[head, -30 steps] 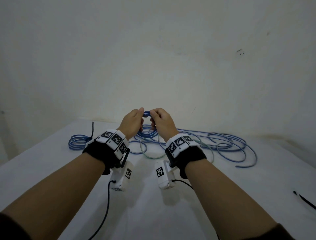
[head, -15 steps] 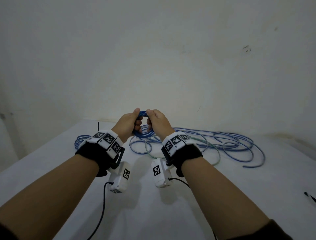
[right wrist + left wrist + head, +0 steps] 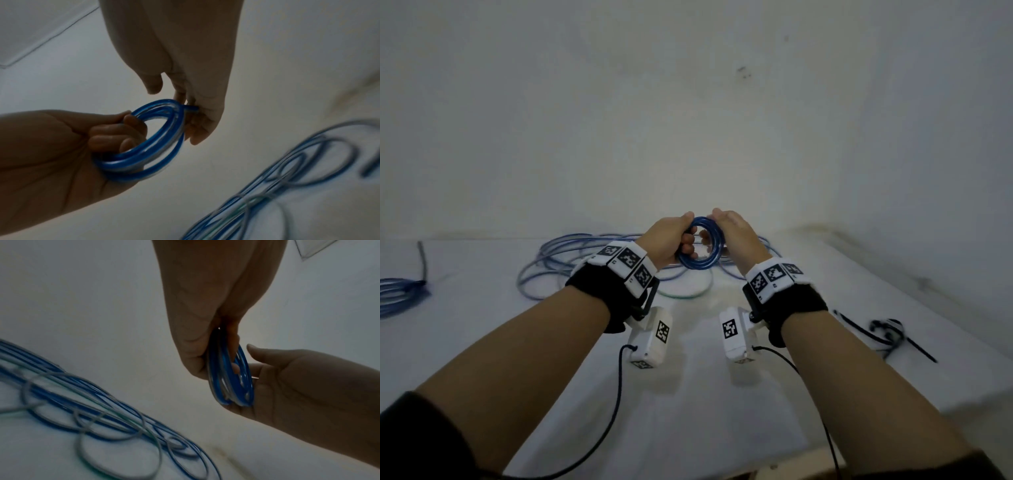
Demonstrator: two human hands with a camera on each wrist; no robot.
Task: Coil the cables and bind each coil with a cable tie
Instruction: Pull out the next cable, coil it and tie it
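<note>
A small coil of blue cable (image 3: 700,263) is held up above the white table (image 3: 688,411), its ring facing me. My left hand (image 3: 671,240) grips its left side, fingers curled through the ring (image 3: 115,134). My right hand (image 3: 732,233) rests against the right side with fairly straight fingers (image 3: 197,129) and the thumb apart (image 3: 254,350). The coil's loose end (image 3: 191,108) pokes out between those fingers. From the left wrist the coil (image 3: 230,382) shows edge-on between the two hands. Black cable ties (image 3: 887,334) lie on the table to the right.
A heap of loose blue and grey cables (image 3: 571,257) sprawls on the table behind my hands, also visible as cables (image 3: 92,410). At the far left lies another blue coil (image 3: 397,294) with a black strip (image 3: 422,263). A wall stands close behind. The table's front edge (image 3: 756,474) is near me.
The coil has risen and turned upright so its ring faces me. My right hand's fingers have loosened from a grip to lying against it. My view has swung right, showing the black ties.
</note>
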